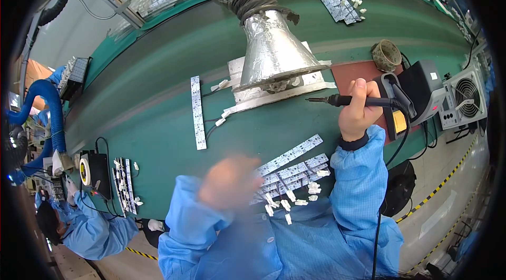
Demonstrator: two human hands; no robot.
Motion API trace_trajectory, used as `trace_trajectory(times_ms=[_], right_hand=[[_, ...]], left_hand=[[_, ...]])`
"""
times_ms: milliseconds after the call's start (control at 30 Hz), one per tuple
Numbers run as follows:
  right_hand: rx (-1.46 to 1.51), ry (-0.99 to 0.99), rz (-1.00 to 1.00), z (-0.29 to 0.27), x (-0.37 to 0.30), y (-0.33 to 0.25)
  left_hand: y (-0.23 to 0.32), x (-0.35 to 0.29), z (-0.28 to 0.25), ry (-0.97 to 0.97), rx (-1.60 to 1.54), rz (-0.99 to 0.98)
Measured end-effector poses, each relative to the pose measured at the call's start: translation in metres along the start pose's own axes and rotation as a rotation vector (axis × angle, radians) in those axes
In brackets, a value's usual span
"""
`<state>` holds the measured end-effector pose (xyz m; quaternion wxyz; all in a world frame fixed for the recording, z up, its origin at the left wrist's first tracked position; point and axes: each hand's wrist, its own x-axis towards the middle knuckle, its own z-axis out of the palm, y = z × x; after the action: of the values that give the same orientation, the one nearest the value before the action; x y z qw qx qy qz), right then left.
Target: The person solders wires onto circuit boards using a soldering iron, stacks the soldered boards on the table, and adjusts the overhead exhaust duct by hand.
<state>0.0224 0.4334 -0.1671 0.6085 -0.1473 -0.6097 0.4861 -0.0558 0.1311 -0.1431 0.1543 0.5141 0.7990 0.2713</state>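
Observation:
My right hand (360, 111) is closed around the handle of a soldering iron (337, 101), its tip pointing left over the green mat. Smeared by motion, my left hand (226, 181) is near the left end of a pile of narrow white circuit board strips (303, 166); I cannot make out its fingers or whether it holds anything. Black wires with white connectors (290, 195) hang off the pile toward me. Farther left, a lone circuit board strip (197, 113) lies upright in the view, its wires leading right to white connectors by a pale board (279, 95).
A foil-covered fume hood (276, 51) stands over the pale board. To the right are a soldering station (424, 93), a yellow sponge (399, 121) and a round crusted pot (386, 55). More strips (337, 5) lie at the back. A co-worker (87, 222) sits at the left.

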Motion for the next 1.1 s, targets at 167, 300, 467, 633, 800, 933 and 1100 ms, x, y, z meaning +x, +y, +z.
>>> trace_trajectory(times_ms=[167,300,467,633,800,933,1100], right_hand=[[0.023,0.019,-0.010,-0.002,0.002,-0.005],[0.058,0.070,-0.041,-0.004,0.005,-0.010],[0.185,0.060,-0.124,0.004,0.000,-0.028],[0.142,-0.064,-0.152,0.015,-0.020,-0.037],[0.103,-0.408,-0.274,0.024,-0.038,-0.050],[0.127,-0.571,-0.314,0.032,-0.047,-0.055],[0.108,-0.596,-0.318,0.035,-0.051,-0.053]], left_hand=[[0.017,0.018,-0.008,-0.179,-0.150,-0.170],[-0.001,0.033,-0.021,-0.033,-0.373,-0.134],[-0.008,0.049,0.003,0.153,-0.444,-0.295],[-0.019,0.042,0.022,0.267,-0.351,-0.161],[-0.018,0.041,0.022,0.238,-0.389,-0.175],[-0.020,0.040,0.022,0.277,-0.373,-0.135],[-0.024,0.038,0.023,0.273,-0.323,-0.098]])
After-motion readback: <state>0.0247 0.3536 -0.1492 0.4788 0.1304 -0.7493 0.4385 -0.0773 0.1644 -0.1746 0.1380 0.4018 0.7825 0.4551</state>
